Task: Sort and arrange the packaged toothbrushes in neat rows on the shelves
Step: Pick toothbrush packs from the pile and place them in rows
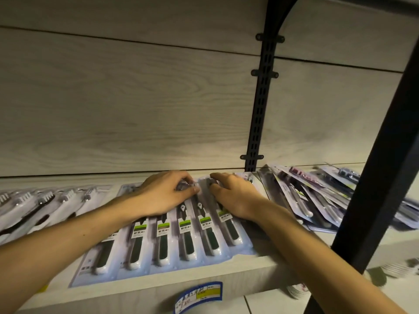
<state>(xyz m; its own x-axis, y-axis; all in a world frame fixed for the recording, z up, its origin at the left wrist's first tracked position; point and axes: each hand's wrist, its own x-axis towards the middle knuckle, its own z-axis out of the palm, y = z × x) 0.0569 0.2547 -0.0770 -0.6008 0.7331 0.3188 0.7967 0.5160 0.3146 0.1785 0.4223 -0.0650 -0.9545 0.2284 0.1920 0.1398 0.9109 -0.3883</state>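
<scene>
A row of several packaged toothbrushes [163, 243] with dark green handles and green labels lies side by side on the pale wooden shelf [249, 271]. My left hand [167, 193] rests on the far ends of these packs, its fingers curled over the top of one pack. My right hand [233, 196] lies beside it on the right-most packs, fingers curled onto a pack's top end. The two hands almost touch. The upper ends of the middle packs are hidden under my hands.
A loose heap of mixed toothbrush packs [317, 196] lies at the right. Another row of black-and-white brushes [38, 207] lies at the left. A black slotted upright [260, 98] and a black frame post [381, 177] stand right. A blue price tag [199, 295] hangs on the shelf edge.
</scene>
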